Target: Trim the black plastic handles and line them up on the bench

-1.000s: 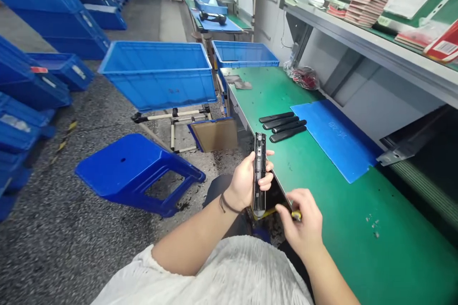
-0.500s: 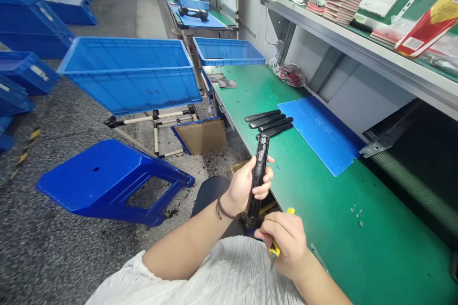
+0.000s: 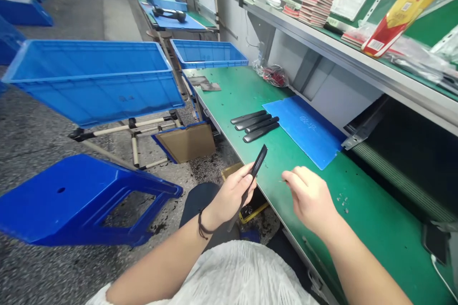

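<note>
My left hand point(image 3: 238, 188) is closed around a long, narrow black plastic part point(image 3: 259, 161), holding it tilted over the front edge of the green table. Its smooth side edge shows, and its lower end is partly behind the hand. Over the tabletop, my right hand point(image 3: 309, 198) is closed, apart from the part. A thin tip pokes from its fingertips; the yellow handle of the knife seen in it earlier is hidden now. Several similar black parts point(image 3: 255, 124) lie side by side on the table beyond my left hand.
A blue sheet point(image 3: 307, 128) lies on the green table point(image 3: 361, 243). To the left stand a large blue bin point(image 3: 118, 97) on a pipe frame and a blue stool point(image 3: 71, 200). A shelf point(image 3: 322, 40) overhangs the table's back. A phone point(image 3: 434, 243) with a cable lies far right.
The black part has turned from its hollow, detailed face to its edge. My right hand has moved from below the part out over the table, and the yellow knife handle has gone from sight.
</note>
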{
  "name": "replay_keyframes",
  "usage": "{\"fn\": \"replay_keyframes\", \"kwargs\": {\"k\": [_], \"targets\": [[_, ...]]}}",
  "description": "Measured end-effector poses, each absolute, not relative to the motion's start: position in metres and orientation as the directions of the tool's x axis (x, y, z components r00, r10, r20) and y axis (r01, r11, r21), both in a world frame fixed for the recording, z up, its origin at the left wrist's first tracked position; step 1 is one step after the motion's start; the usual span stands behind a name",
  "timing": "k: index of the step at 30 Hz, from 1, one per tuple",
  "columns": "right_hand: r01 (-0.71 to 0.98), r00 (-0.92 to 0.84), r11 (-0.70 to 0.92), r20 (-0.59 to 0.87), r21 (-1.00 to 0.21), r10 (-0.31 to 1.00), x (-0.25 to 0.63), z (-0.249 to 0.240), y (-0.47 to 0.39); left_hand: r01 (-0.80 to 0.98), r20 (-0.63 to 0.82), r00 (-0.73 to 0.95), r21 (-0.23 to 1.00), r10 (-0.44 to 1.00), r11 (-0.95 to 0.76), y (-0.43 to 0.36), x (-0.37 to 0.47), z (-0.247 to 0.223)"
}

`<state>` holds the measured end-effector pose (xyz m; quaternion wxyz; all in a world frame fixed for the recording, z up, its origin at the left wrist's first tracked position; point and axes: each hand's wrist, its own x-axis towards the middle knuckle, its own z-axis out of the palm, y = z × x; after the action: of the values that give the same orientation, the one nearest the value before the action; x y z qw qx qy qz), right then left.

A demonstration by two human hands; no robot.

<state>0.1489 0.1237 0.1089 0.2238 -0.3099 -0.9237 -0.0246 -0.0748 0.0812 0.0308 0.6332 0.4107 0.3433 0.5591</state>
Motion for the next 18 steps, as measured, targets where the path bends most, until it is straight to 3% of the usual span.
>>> {"fn": "replay_keyframes", "kwargs": {"k": [2, 5, 11, 15, 18], "targets": [[0.603, -0.719, 0.795, 0.478, 0.066, 0.505, 0.148, 0.123, 0.133, -0.396, -0.005, 0.162, 0.915, 0.987, 0.070, 0.075, -0.071, 0.033], [0.596, -0.738, 0.785, 0.502, 0.171, 0.451, 0.145, 0.140, 0.147, -0.302, -0.012, 0.193, 0.951, 0.981, 0.071, 0.066, -0.066, 0.039], [0.540, -0.805, 0.804, 0.429, 0.248, 0.409, 0.140, 0.152, 0.159, -0.221, 0.004, 0.236, 0.974, 0.972, 0.050, 0.056, -0.065, 0.045], [0.548, -0.794, 0.776, 0.489, 0.314, 0.362, 0.141, 0.146, 0.156, -0.223, 0.003, 0.223, 0.974, 0.975, 0.048, 0.055, -0.061, 0.043], [0.609, -0.743, 0.734, 0.539, 0.300, 0.396, 0.141, 0.135, 0.151, -0.251, -0.001, 0.199, 0.967, 0.980, 0.052, 0.056, -0.055, 0.041]]}}
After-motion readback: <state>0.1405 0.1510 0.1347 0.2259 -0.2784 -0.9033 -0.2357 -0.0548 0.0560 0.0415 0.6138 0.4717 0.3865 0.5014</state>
